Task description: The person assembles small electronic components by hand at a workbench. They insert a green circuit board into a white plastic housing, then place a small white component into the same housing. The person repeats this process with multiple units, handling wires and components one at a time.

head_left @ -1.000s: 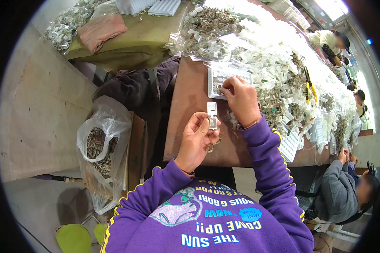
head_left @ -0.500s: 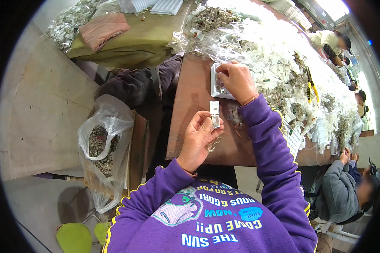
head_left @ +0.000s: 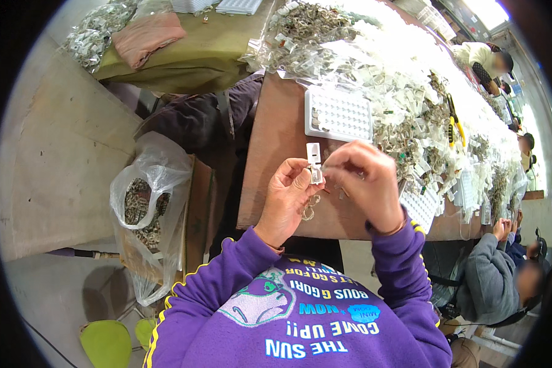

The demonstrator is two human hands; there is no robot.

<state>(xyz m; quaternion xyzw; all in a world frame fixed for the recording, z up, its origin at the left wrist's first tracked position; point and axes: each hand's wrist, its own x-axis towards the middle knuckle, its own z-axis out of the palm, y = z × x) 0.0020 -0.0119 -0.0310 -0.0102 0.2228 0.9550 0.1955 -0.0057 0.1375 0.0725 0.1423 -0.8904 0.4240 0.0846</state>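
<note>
My left hand grips a small white plastic case between thumb and fingers; its lid is flipped up on a hinge. Metal key rings dangle below the case, beside my left fingers. My right hand, slightly smeared by motion, has thumb and fingertips brought together at the right side of the case. Whatever sits in that pinch is too small to make out. Beyond both hands lies a white tray with rows of round pockets; several small dark, round pieces rest along its left side.
A large heap of clear plastic pieces and metal rings covers the table's far and right side. Yellow-handled pliers lie on it. A plastic bag of metal parts stands left. A grey-sleeved person sits at right.
My right hand has left the white tray and come back toward me to the case. The tray is now uncovered. My left hand still holds the case in nearly the same place.
</note>
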